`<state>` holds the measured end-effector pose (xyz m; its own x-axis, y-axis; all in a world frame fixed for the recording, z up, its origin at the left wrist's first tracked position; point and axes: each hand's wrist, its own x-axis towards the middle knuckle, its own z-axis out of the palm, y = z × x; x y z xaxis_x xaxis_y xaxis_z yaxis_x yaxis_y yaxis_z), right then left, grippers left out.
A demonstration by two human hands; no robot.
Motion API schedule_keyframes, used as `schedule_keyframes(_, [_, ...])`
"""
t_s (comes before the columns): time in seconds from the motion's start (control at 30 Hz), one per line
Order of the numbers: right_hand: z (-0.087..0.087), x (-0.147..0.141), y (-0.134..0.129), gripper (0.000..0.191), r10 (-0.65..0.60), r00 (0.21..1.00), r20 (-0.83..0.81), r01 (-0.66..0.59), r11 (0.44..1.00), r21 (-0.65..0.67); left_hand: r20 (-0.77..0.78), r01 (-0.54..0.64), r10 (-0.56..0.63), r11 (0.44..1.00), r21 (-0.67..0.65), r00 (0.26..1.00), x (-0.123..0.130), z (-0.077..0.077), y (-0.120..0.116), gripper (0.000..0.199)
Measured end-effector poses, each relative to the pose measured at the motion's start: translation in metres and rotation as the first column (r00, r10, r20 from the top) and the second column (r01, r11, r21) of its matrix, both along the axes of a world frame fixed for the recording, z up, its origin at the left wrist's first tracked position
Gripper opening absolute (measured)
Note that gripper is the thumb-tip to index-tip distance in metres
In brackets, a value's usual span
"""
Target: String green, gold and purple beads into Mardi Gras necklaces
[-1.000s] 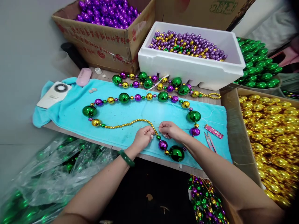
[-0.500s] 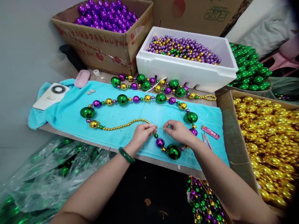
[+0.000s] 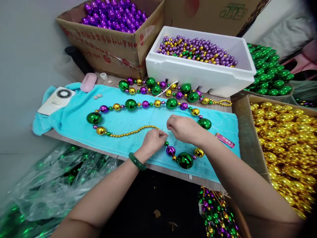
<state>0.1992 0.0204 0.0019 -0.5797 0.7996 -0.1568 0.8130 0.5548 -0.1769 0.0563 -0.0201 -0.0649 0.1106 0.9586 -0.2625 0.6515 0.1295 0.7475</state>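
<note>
A bead necklace (image 3: pixel 130 104) of green, purple and gold balls lies in a loop on the turquoise towel (image 3: pixel 128 147). My left hand (image 3: pixel 154 141), below a green bangle (image 3: pixel 137 161), pinches the necklace's string where the small gold bead strand (image 3: pixel 133 132) meets the green and purple end. Just above and to the right, my right hand (image 3: pixel 182 128) is closed with its fingertips together. Whatever lies in those fingertips is too thin to make out. The large green ball (image 3: pixel 185 160) rests on the towel below the right forearm.
A second bead strand (image 3: pixel 156 89) lies behind the loop, before a white foam box (image 3: pixel 198 71) of small beads. Cardboard boxes hold purple balls (image 3: pixel 114 16) and gold balls (image 3: pixel 284 145). A phone (image 3: pixel 56 100) and a pink case (image 3: pixel 88 82) lie left, a red packet (image 3: pixel 225 140) right.
My right hand has risen and moved slightly away from the towel's front edge. My left hand stays at the join, fingers still pinched. The view has shifted slightly.
</note>
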Motion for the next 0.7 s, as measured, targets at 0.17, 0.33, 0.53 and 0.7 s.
schedule_keyframes(0.17, [-0.019,0.020,0.014,0.014,-0.534,0.828,-0.172,0.500,0.841,-0.206,0.074,-0.077,0.077,0.997,-0.001,0.994,-0.002,-0.009,0.000,0.020])
schedule_keyframes(0.33, [-0.049,0.020,0.003,0.010,-0.670,0.711,-0.212,0.425,0.651,-0.629,0.150,-0.118,0.116,0.993,0.004,0.982,-0.002,-0.018,-0.003,0.019])
schedule_keyframes(0.53, [-0.065,0.004,-0.009,0.012,-0.746,0.588,-0.312,0.293,0.556,-0.778,0.159,-0.145,0.145,0.989,-0.011,0.977,-0.002,-0.016,-0.002,0.018])
schedule_keyframes(0.7, [-0.073,0.005,-0.018,0.014,-0.779,0.507,-0.369,0.338,0.574,-0.746,0.118,-0.191,0.193,0.981,-0.031,0.974,-0.006,-0.016,-0.001,0.020])
